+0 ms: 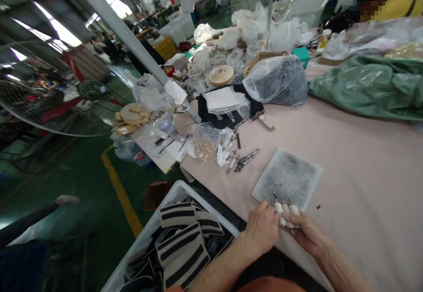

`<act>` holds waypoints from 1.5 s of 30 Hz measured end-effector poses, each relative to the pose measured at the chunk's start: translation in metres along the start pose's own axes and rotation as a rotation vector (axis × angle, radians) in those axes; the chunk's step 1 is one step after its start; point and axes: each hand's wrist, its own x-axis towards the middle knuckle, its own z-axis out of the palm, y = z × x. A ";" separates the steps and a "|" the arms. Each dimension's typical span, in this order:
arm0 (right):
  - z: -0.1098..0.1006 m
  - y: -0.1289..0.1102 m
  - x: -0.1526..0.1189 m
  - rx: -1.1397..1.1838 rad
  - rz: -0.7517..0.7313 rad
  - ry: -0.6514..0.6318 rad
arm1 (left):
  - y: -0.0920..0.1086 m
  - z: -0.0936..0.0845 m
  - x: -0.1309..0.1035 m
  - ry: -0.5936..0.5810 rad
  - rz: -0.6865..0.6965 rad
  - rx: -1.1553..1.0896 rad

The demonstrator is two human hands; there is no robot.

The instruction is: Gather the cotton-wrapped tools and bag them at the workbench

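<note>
Bare forearms (228, 265) are spanning the near edge of a pinkish tabletop (363, 173); the right hand (309, 232) is gripping white-handled tools (287, 215), metal tips pointing away, by a grey slab's (286, 173) near edge. The left hand (262, 226) is curling against them, grip unclear. Arranging seems underway, calling for steady right-hand support.

Counted around one pink-covered table (363, 164)
Showing two bare hands (263, 226), three white-handled metal-tipped tools (286, 209), one grey square slab (287, 173), one pale-handled hammer (265, 122), one red-bladed fan (92, 89).
</note>
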 end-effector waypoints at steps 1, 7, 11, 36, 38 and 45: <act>0.001 0.001 0.002 -0.054 -0.039 0.031 | -0.006 0.003 0.001 0.015 -0.013 -0.037; -0.003 -0.013 0.035 -0.654 -0.411 0.488 | -0.076 -0.001 0.043 0.275 -0.301 -0.073; -0.002 -0.035 0.078 -0.935 -0.667 0.581 | -0.136 -0.032 0.091 0.428 -0.425 0.062; -0.033 -0.037 0.198 -1.600 -1.353 0.654 | -0.213 -0.085 0.208 0.655 -0.319 0.026; -0.032 -0.037 0.197 -1.597 -1.344 0.665 | -0.225 -0.112 0.230 0.686 -0.360 0.001; -0.030 -0.038 0.195 -1.605 -1.337 0.674 | -0.263 -0.160 0.252 0.687 -0.522 -0.058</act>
